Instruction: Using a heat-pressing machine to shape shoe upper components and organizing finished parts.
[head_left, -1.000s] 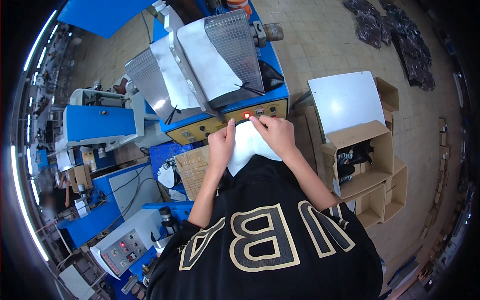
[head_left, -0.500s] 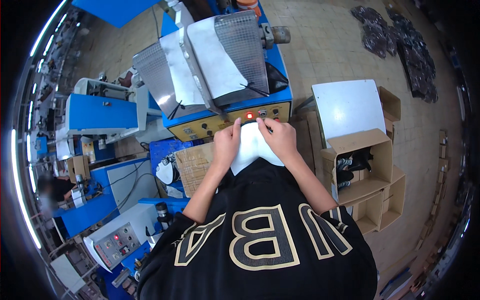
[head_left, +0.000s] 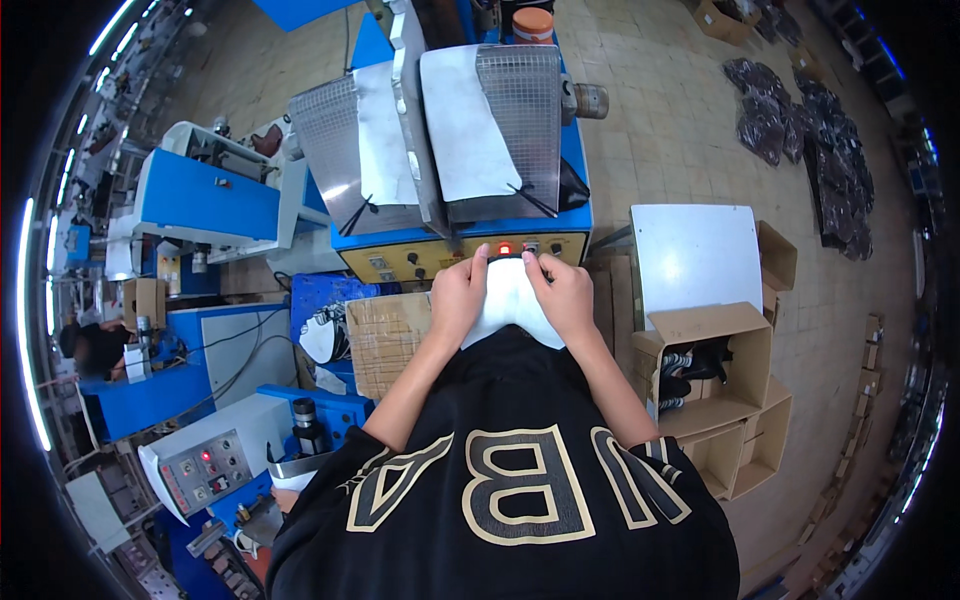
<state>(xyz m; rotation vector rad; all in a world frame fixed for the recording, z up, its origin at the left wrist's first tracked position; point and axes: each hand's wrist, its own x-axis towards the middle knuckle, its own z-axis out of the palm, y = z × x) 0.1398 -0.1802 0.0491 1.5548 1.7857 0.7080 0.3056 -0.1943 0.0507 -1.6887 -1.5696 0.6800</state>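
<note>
plainly, a white piece (head_left: 511, 303) spans both hands (head_left: 460, 302) (head_left: 568, 304).

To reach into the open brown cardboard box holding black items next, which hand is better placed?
Likely the right hand: the open brown cardboard box stands to its right, farther from the left hand. Both hands hold the white sheet-like piece.

White piece (head_left: 508, 293), black shirt (head_left: 420, 530) with gold outlines
Blue machine (head_left: 530, 229), yellow panel (head_left: 440, 259), red light (head_left: 505, 249), grey grid-patterned plate (head_left: 528, 105).
</note>
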